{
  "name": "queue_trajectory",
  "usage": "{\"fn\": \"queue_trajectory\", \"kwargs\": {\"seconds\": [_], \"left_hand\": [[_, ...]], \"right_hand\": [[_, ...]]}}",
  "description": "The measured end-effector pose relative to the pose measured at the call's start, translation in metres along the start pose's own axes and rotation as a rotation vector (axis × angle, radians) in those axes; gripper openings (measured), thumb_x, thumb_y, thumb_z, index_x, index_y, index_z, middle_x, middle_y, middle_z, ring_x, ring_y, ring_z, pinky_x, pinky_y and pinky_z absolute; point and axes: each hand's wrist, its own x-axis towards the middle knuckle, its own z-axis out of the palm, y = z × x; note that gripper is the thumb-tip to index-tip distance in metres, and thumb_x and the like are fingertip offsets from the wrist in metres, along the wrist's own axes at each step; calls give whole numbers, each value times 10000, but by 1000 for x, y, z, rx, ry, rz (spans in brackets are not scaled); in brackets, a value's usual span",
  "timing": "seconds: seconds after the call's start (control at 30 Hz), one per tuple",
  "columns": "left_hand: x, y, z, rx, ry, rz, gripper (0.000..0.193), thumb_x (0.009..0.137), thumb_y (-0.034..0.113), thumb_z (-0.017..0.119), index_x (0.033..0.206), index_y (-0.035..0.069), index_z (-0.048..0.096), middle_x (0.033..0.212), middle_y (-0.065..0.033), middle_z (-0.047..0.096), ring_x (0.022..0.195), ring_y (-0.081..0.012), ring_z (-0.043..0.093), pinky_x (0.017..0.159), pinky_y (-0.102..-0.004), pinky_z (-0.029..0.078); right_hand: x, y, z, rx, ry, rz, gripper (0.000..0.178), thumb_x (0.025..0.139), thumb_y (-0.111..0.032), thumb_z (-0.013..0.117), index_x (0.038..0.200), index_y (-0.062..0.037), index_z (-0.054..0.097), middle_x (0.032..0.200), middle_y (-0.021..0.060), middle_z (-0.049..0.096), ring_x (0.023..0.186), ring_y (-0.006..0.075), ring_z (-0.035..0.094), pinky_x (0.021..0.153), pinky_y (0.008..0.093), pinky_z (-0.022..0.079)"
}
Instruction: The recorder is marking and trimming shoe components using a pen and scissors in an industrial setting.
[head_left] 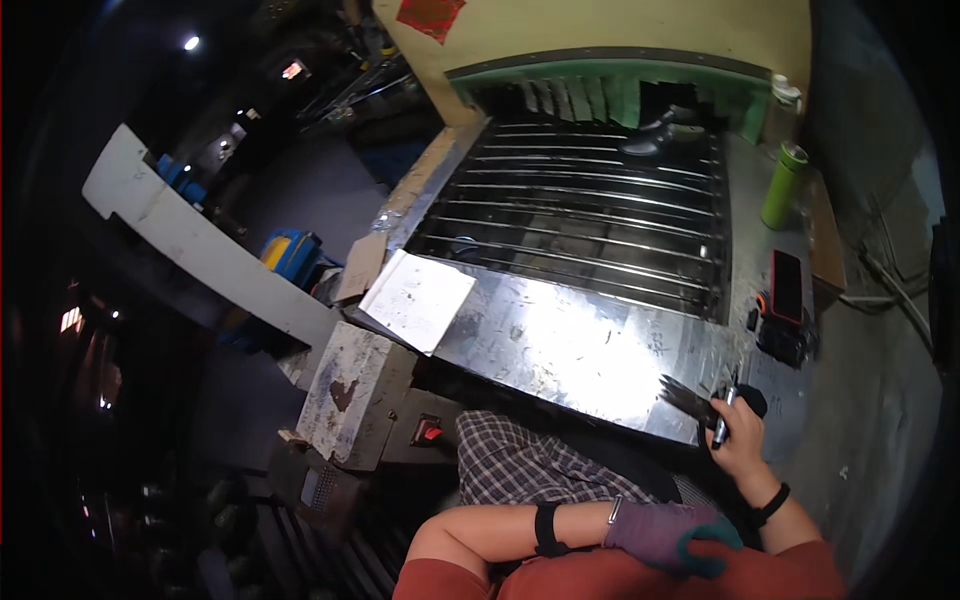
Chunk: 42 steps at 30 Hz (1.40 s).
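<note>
Grips a slim silver-and-black pen-like tool (724,418) in the curled, narrowly drawn fingers of the bare right hand (741,440), tilted, with one end projecting above the fingers and the other just below. Just left of those fingers, a dark, ragged-edged shape, too indistinct to identify. Farther left of them, the bright, scuffed sheet-metal ledge (560,360); beyond it, ahead and to the left, a dark rack of parallel metal rods (580,238). Rests the left hand (655,535), in a purple-and-teal glove, against the red shirt (570,575), well below and left of the right fingers; cannot tell how its fingers stand or whether anything lies within them. Ahead and slightly right of the right fingers, a rectangular red-edged black phone (786,285); farther ahead, an upright cylindrical lime-green bottle (781,190). Well left of the same fingers, across the ledge, a flat white paper pad (418,300) with faint dark marks, too small to read. Nearer, just right of the right fingers, similarly faint, unreadable marks on the metal.
</note>
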Motion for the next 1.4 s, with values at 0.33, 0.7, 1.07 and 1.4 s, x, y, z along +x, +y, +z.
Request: {"fn": "queue_trajectory", "kwargs": {"seconds": [0.33, 0.7, 1.07, 1.4], "left_hand": [[20, -50, 3, 174, 321, 248, 292, 834, 270, 664, 1050, 78, 624, 1013, -96, 649, 963, -297, 615, 833, -390, 498], [41, -59, -16, 575, 464, 260, 132, 843, 176, 612, 935, 87, 645, 873, -93, 627, 786, -211, 635, 671, -330, 510], [-35, -35, -129, 291, 830, -130, 374, 863, 229, 667, 1181, 45, 601, 1016, -101, 679, 928, -204, 650, 830, -322, 512], [-1, -72, -369, 886, 1105, -406, 880, 797, 528, 671, 1413, -7, 343, 1358, -284, 446, 1236, -407, 477, 1040, -406, 404]], "right_hand": [[1, 10, 5, 67, -11, -15, 459, 600, -113, 721, 1044, -106, 607, 780, 118, 494, 703, 343, 549, 591, 435, 433], [-2, 13, 5, 68, -15, -40, 475, 593, -139, 730, 1054, -124, 617, 749, 99, 482, 667, 312, 546, 566, 410, 443], [21, 7, -11, 160, -14, 44, 450, 567, -103, 736, 1001, -71, 622, 749, 106, 495, 619, 311, 533, 528, 410, 411], [22, 49, -13, -52, -124, 201, 489, 581, -171, 751, 1049, -118, 618, 794, 114, 514, 627, 325, 538, 533, 438, 424]]}}
